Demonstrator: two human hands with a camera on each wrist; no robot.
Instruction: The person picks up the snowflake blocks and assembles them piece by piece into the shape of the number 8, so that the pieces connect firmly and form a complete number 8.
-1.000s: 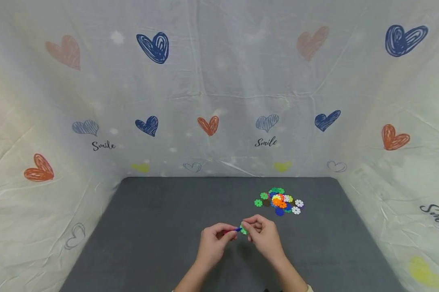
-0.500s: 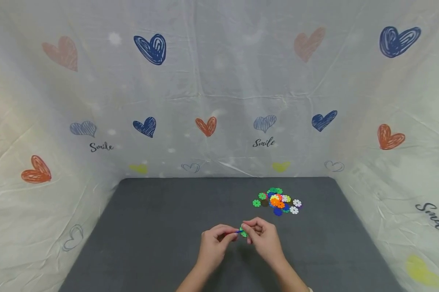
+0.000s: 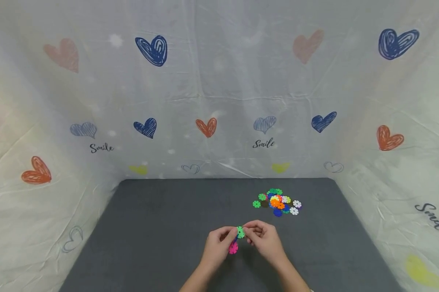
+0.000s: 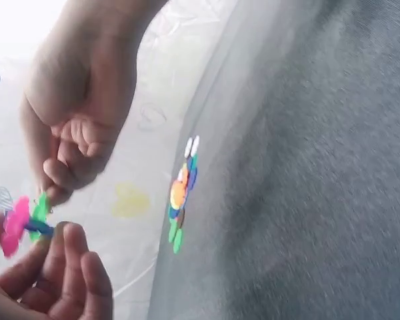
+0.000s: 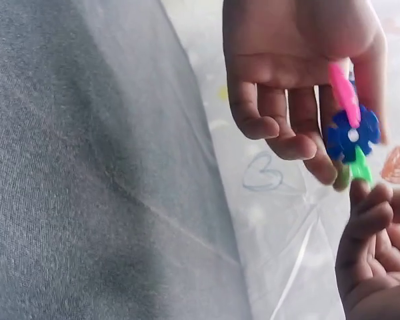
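Three notched plastic snowflake discs are joined between the hands: a pink disc (image 3: 233, 248), a blue disc (image 5: 353, 137) and a green disc (image 3: 240, 232). The blue one sits in the middle, with pink and green slotted into opposite edges. In the head view, my left hand (image 3: 216, 245) pinches the joined discs from the left, thumb over the blue and green part. My right hand (image 3: 266, 240) pinches the right edge of the green disc between thumb and forefinger. The left wrist view shows the remaining left fingers (image 4: 73, 280) loosely bent below the discs.
Farther back and to the right, a loose pile of snowflake discs (image 3: 275, 202) in several colours lies on the dark grey tabletop (image 3: 168, 227). A pale curtain (image 3: 219, 73) printed with hearts stands behind the table and along both sides.
The joined discs have turned: the green one now faces the head camera, and the pink one hangs into view below the left thumb. The left hand has shifted slightly right.
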